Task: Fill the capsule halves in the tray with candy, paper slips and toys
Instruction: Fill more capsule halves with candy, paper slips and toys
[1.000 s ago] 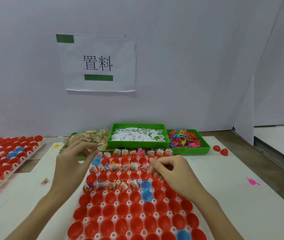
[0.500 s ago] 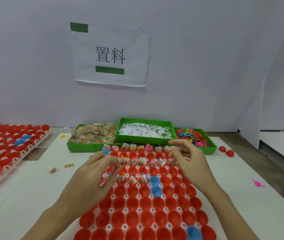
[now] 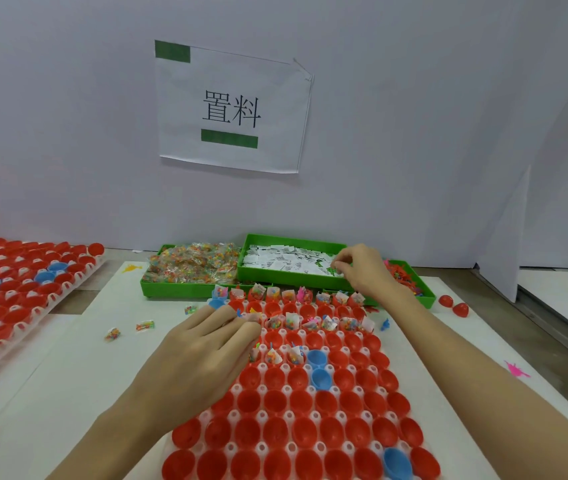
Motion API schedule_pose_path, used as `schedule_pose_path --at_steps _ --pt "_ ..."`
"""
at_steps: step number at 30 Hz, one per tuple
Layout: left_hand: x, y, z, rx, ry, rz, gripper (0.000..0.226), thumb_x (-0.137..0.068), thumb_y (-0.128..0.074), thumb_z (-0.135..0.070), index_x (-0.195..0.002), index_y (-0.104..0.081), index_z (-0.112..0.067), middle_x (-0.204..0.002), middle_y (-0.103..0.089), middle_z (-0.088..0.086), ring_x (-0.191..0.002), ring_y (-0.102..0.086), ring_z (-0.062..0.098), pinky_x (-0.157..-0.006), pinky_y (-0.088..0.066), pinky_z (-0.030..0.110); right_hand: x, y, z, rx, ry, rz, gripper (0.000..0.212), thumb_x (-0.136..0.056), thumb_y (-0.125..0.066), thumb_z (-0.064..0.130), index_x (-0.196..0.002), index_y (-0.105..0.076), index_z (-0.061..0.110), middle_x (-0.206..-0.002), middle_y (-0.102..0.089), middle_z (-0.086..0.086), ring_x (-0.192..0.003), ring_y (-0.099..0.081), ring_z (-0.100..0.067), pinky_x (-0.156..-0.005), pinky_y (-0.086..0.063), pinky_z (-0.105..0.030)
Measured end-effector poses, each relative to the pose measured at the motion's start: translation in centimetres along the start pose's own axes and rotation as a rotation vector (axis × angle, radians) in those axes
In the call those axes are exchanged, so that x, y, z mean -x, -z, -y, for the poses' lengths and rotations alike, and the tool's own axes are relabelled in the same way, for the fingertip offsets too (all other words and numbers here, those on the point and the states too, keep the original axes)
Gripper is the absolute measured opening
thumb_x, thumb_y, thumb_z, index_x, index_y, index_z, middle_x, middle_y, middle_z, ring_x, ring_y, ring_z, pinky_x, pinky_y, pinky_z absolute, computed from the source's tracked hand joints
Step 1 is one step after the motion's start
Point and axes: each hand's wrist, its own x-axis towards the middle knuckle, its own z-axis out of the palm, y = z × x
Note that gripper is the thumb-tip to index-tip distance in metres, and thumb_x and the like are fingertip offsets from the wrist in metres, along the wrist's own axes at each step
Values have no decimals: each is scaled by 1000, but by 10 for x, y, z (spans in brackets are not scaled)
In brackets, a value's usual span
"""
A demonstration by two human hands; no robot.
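The white tray (image 3: 289,415) in front of me holds rows of red capsule halves (image 3: 310,431) and a few blue ones (image 3: 317,358). Its far rows carry candy, paper and toys. My left hand (image 3: 199,358) lies palm down over the tray's left side, its fingertips touching a half in the second row; thumb and underside are hidden. My right hand (image 3: 365,271) reaches into the green bin of paper slips (image 3: 286,259) and pinches slips at its right end. Beside that bin sit the candy bin (image 3: 189,263) on the left and the toy bin (image 3: 410,282) on the right.
A second tray of red and blue halves (image 3: 16,289) stands at the left. Loose candy packets (image 3: 145,325) lie on the white mat, with two loose red halves (image 3: 453,306) and a pink toy (image 3: 516,370) to the right. A white wall with a paper sign rises behind the bins.
My right hand rose from the tray's far rows into the paper slip bin. My left hand came down from near the candy bin and settled on the tray's left side.
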Motion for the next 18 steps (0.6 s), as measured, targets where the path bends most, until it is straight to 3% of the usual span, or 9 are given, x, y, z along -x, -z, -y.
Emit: schedule_pose_path --at_steps 3,6,11,15,18 --pt "1 1 0 -25 -12 20 13 -101 -61 -15 -96 -71 -9 -84 -62 0 -76 -55 24 -71 -46 35 -16 0 2 24 -57 79 26 -94 -73 31 -105 -78 8 -109 -77 -11 -83 -67 -16 -80 -54 -32" --pt "0 0 1 -33 -20 27 11 -100 -62 -14 -96 -71 -9 -83 -62 0 -76 -54 25 -72 -45 34 -24 -1 8 122 -89 218 37 -87 -77 47 -100 -79 12 -119 -74 -6 -104 -68 -23 -93 -56 -41" --pt "0 1 1 -34 -15 27 15 -103 -59 -14 -94 -70 -10 -83 -62 1 -76 -54 26 -71 -46 36 -34 1 11 111 -140 305 31 -89 -78 31 -109 -78 8 -134 -67 -11 -123 -61 -30 -107 -50 -43" --pt "0 1 2 -35 -20 26 12 -102 -61 -14 -95 -70 -9 -85 -62 1 -76 -55 26 -72 -45 36 -32 1 6 41 -129 261 23 -93 -74 21 -111 -77 6 -132 -68 -12 -120 -62 -29 -105 -50 -41" --pt "1 0 2 -21 -17 29 12 -102 -61 -14 -95 -70 -9 -86 -63 1 -77 -55 27 -72 -46 36 -27 2 -1 -34 -122 200 23 -95 -72 21 -112 -77 6 -124 -71 -10 -106 -65 -24 -94 -54 -38"
